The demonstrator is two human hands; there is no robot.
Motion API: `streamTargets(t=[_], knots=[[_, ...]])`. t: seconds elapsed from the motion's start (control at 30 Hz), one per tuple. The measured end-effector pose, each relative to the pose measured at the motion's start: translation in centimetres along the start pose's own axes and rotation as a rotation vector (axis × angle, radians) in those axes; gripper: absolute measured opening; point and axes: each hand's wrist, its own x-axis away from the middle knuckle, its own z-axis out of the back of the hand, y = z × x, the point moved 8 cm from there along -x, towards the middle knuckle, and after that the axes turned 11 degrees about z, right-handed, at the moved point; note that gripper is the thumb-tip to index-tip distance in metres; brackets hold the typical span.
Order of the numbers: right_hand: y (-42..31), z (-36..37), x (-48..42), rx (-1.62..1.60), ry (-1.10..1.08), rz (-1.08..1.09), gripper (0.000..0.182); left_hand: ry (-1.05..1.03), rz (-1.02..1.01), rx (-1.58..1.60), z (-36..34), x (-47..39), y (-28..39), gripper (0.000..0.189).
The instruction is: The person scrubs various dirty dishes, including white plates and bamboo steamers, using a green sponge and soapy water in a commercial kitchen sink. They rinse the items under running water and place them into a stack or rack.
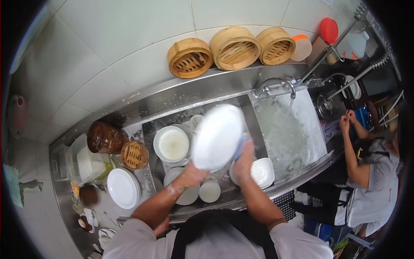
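My left hand point(198, 174) grips the near edge of a white oval plate point(218, 137), tilted above the left sink basin and blurred. In my right hand point(244, 158) is a blue cleaning cloth or sponge point(238, 148), which I cannot tell apart; it is against the plate's right edge. Below, the basin holds a stack of bowls point(171, 144) with whitish liquid in the top one. A small round bowl point(210, 191) sits near the front, between my forearms. Beside my right wrist lies a white squarish dish point(262, 173).
Cloudy water fills the right basin point(284, 136) under a running faucet point(292, 89). Bamboo steamers point(235, 48) line the back ledge. Stacked white plates point(123, 187) and a plastic tub point(77, 155) stand left. A co-worker point(372, 174) stands at right; another hand point(161, 226) shows below my left forearm.
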Motion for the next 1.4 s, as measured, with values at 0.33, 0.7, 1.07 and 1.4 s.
streamTargets(t=[0.33,0.7,1.07,1.4], knots=[[-8.3,20.8,-7.6,1.262,-0.441,0.921,0.027,0.13,-0.345,-0.774,-10.7,-21.3,-2.2,0.027],[-0.8,-20.6,11.8,0.078,-0.815,-0.694,0.055,1.185,0.134,-0.68,21.8,26.7,-9.6,0.039],[17.5,-66.8,42.7,1.058,-2.445,0.794,0.055,1.508,0.849,-0.086,29.5,47.6,-19.6,0.047],[8.2,-42.6,37.5,0.566,-1.857,0.815,0.036,1.51,0.802,0.073,29.3,49.4,-20.9,0.044]])
